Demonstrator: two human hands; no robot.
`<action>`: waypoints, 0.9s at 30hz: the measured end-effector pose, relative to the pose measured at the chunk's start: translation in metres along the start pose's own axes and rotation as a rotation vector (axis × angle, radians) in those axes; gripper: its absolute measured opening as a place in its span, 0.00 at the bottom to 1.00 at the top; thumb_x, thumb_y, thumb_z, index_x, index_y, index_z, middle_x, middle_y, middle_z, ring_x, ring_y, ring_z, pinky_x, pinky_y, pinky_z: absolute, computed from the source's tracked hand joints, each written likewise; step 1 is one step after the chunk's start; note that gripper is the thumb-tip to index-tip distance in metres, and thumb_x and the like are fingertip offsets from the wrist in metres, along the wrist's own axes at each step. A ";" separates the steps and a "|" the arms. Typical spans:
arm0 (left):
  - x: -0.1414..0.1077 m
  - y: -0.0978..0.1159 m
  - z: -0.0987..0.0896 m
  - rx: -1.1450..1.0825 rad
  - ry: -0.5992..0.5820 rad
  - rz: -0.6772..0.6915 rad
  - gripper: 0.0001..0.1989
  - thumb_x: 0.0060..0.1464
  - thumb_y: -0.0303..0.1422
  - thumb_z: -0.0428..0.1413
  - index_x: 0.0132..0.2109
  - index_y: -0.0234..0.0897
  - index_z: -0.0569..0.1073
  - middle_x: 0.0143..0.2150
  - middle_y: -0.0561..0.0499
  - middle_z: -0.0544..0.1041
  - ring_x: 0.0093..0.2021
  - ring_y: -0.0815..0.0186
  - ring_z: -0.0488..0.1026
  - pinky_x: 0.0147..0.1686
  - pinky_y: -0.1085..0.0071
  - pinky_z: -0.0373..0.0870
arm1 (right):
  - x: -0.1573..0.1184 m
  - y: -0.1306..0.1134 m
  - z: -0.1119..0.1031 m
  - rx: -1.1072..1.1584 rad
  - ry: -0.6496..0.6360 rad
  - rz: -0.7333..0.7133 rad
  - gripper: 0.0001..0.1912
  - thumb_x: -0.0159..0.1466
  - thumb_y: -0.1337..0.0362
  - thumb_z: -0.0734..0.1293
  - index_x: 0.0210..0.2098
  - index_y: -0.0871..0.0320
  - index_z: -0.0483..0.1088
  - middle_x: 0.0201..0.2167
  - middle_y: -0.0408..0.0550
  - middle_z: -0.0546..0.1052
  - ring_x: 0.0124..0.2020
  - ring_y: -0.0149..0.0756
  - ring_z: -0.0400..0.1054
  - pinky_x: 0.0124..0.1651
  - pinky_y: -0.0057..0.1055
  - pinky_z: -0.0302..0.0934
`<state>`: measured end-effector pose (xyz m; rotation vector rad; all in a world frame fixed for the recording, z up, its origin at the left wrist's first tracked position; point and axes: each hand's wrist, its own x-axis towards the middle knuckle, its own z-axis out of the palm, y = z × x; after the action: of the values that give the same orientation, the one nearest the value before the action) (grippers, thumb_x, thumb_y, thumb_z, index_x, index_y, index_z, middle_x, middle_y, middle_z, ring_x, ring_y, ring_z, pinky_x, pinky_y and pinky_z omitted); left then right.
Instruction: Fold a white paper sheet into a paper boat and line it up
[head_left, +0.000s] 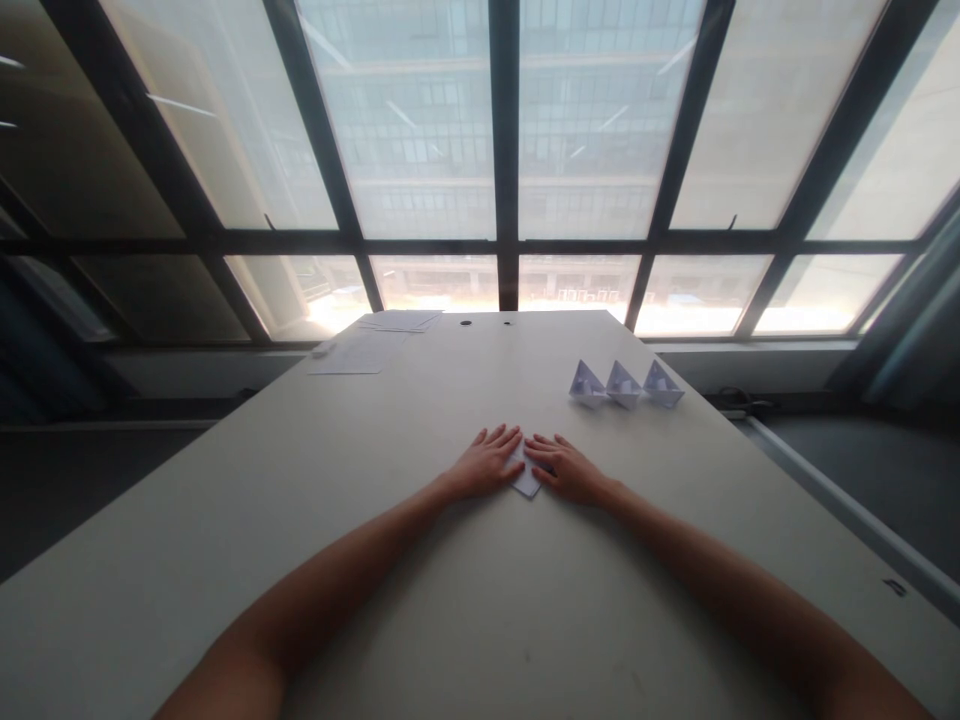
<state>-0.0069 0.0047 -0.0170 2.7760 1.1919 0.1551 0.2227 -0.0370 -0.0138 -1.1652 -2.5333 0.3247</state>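
A small folded white paper (528,482) lies on the white table (360,560), its lower corner pointing toward me. My left hand (487,462) rests flat on its left side, fingers spread a little. From the right, my right hand (565,468) lies over the paper's other side with its fingers stretched out. Both hands hide much of the paper, and the thumbs lie near its middle. Beyond my right hand, three folded paper boats (623,386) stand in a row.
Loose white sheets (349,355) lie at the table's far left. Two small dark holes (466,323) are near the far edge, before tall windows (427,120). A small dark mark (895,587) is on the table at the right.
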 end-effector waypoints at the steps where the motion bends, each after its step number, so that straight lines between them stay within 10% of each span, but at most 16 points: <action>1: 0.000 0.000 0.000 0.001 0.002 -0.001 0.33 0.68 0.50 0.39 0.73 0.41 0.49 0.74 0.46 0.49 0.74 0.52 0.43 0.69 0.49 0.42 | 0.000 0.001 0.000 -0.002 -0.002 0.000 0.28 0.71 0.59 0.57 0.69 0.52 0.55 0.70 0.49 0.58 0.71 0.41 0.47 0.71 0.50 0.40; 16: -0.003 -0.002 -0.003 -0.012 -0.043 0.080 0.31 0.69 0.50 0.36 0.74 0.49 0.43 0.75 0.49 0.44 0.75 0.53 0.37 0.68 0.43 0.38 | 0.003 0.005 0.007 -0.107 -0.053 0.248 0.37 0.70 0.44 0.54 0.72 0.55 0.47 0.73 0.54 0.47 0.74 0.47 0.36 0.71 0.52 0.29; 21: -0.004 -0.001 -0.007 -0.029 -0.030 0.193 0.23 0.71 0.44 0.39 0.70 0.59 0.56 0.75 0.56 0.45 0.75 0.55 0.37 0.68 0.43 0.34 | 0.005 0.008 0.011 -0.116 -0.009 0.344 0.33 0.72 0.48 0.53 0.71 0.57 0.53 0.73 0.56 0.49 0.73 0.46 0.38 0.71 0.51 0.32; 27: -0.002 0.002 -0.009 -0.114 -0.050 0.295 0.26 0.72 0.40 0.38 0.73 0.49 0.48 0.74 0.51 0.51 0.74 0.62 0.45 0.71 0.55 0.36 | 0.006 0.011 0.012 -0.109 -0.020 0.356 0.30 0.72 0.52 0.54 0.70 0.57 0.54 0.73 0.55 0.49 0.73 0.44 0.38 0.71 0.50 0.32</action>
<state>-0.0082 0.0029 -0.0084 2.8189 0.7315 0.1720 0.2222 -0.0262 -0.0278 -1.6658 -2.3768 0.2851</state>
